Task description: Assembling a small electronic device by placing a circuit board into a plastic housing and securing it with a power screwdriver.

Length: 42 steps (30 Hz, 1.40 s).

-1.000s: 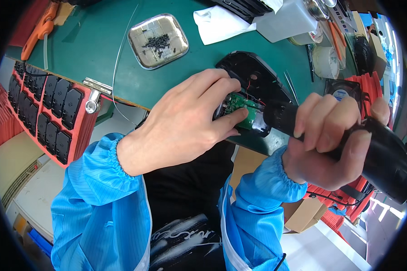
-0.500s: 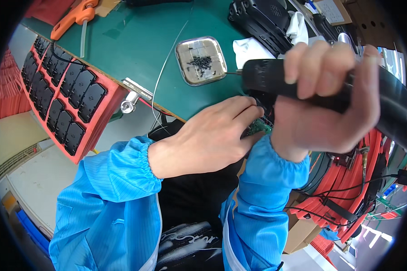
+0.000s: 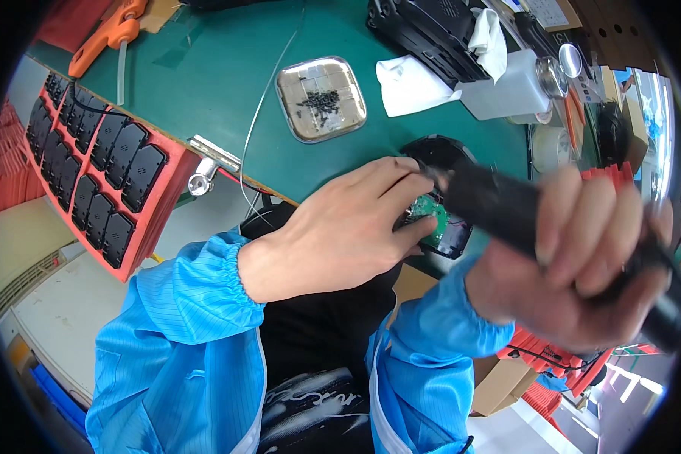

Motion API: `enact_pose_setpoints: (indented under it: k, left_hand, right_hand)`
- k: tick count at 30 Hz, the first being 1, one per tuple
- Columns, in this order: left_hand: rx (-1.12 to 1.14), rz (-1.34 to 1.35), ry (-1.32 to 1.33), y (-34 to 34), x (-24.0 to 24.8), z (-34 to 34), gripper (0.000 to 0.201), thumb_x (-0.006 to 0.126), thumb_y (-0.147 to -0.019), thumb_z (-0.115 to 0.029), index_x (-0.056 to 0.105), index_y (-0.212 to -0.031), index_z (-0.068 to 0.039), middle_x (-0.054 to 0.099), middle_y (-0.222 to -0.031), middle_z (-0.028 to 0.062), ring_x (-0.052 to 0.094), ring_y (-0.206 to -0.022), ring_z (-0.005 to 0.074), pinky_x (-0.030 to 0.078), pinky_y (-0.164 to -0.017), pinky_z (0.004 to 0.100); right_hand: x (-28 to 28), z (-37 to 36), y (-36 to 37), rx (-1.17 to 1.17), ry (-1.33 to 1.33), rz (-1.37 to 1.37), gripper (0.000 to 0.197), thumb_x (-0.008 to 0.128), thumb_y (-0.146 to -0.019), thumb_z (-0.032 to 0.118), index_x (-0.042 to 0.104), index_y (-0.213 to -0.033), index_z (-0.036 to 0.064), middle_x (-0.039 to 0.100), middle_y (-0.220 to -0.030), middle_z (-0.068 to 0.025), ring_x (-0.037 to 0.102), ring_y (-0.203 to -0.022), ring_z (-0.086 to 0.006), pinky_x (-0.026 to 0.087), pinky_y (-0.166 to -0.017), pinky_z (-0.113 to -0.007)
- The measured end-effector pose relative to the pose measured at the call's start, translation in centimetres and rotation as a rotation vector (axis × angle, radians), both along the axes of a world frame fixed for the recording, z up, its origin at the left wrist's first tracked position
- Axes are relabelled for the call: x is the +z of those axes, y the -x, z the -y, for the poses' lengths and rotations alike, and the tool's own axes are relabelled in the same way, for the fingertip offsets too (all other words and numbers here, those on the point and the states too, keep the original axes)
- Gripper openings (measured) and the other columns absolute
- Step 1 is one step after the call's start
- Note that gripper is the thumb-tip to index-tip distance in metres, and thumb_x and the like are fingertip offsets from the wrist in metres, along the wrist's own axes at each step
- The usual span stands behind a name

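Note:
My left hand is closed on a black plastic housing near the bench edge. A green circuit board sits in it, partly covered by my fingers. In my right hand is a thick black electric screwdriver, blurred by motion. Its tip end points left toward the housing, close to my left fingertips; whether it touches cannot be made out. Beyond my left hand lies a shallow squarish clear dish with a heap of tiny black screws.
An orange glue gun lies at the far left. Black covers fill a red foam tray at left, beside a metal clip. Black housings, a white cloth and a translucent bottle stand at the far right.
My right hand and the screwdriver have swung down and right, away from the dish. The housing and the green board now show more. My left hand keeps its hold.

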<state>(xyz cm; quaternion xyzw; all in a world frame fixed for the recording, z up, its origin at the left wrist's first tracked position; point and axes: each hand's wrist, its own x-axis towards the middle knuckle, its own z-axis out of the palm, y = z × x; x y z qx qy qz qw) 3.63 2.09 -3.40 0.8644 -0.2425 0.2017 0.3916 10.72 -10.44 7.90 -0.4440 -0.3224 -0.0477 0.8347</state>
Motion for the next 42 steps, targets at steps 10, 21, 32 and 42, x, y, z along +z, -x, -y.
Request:
enact_pose_setpoints:
  k: [10, 21, 32, 42]
  left_hand:
    - [-0.010, -0.088, 0.033, -0.2, 0.3, 0.0, 0.044, 0.089, -0.065, -0.016, 0.077, -0.107, -0.012, 0.061, -0.124, 0.0101, 0.059, -0.117, 0.0343, 0.057, -0.088, 0.0423]
    - [0.000, -0.086, -0.014, -0.1, 0.2, 0.2, 0.048, 0.087, -0.063, -0.009, 0.078, -0.110, -0.013, 0.060, -0.126, 0.0099, 0.059, -0.117, 0.0336, 0.058, -0.086, 0.0418]
    - [0.004, -0.095, 0.001, -0.2, 0.2, 0.2, 0.047, 0.085, -0.062, -0.007, 0.078, -0.108, -0.013, 0.060, -0.125, 0.0101, 0.059, -0.117, 0.0337, 0.058, -0.086, 0.0427]
    - [-0.002, -0.103, 0.010, -0.2, 0.3, 0.2, 0.045, 0.085, -0.064, -0.008, 0.079, -0.108, -0.011, 0.060, -0.126, 0.0108, 0.060, -0.117, 0.0342, 0.057, -0.087, 0.0432]
  right_hand:
    - [-0.7, 6.5, 3.8, -0.016, 0.130, 0.084, 0.042, 0.072, -0.094, 0.024, 0.042, -0.119, 0.0068, 0.057, -0.067, -0.0001, 0.056, -0.053, -0.0106, 0.050, -0.056, -0.024]
    - [-1.9, 5.9, 3.5, -0.044, 0.099, 0.076, 0.044, 0.071, -0.095, 0.026, 0.041, -0.121, 0.0071, 0.058, -0.070, -0.0013, 0.057, -0.054, -0.0105, 0.051, -0.056, -0.024]
    - [-1.8, 6.6, 3.0, 0.043, 0.137, 0.092, 0.045, 0.073, -0.095, 0.027, 0.042, -0.122, 0.0080, 0.060, -0.072, -0.0020, 0.059, -0.056, -0.0113, 0.053, -0.057, -0.025]
    - [-0.8, 8.1, 2.9, 0.078, 0.261, 0.027, 0.046, 0.074, -0.095, 0.028, 0.041, -0.121, 0.0088, 0.061, -0.072, -0.0022, 0.059, -0.056, -0.0116, 0.052, -0.057, -0.026]
